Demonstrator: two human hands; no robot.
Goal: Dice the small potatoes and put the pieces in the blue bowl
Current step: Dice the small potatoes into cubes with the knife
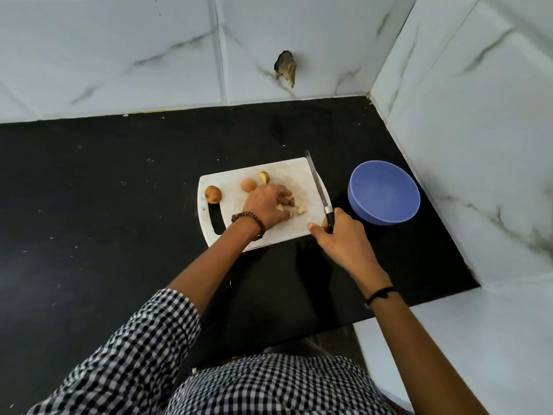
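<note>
On the white cutting board (pixel 284 232), the left hand (pixel 266 208) bends its fingers around cut potato pieces (pixel 301 210). The right hand (pixel 338 235) grips the knife (pixel 317 181). The blue bowl (pixel 384 194) waits just beside the board. Cutting looks half done; next comes careful chopping, fingers tucked away.

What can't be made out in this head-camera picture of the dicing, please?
Head view: potato pieces under the left hand, hidden by its fingers; count unclear.
Head view: knife handle, mostly wrapped by the right hand.
Head view: near edge of the cutting board, behind the left forearm.
</note>
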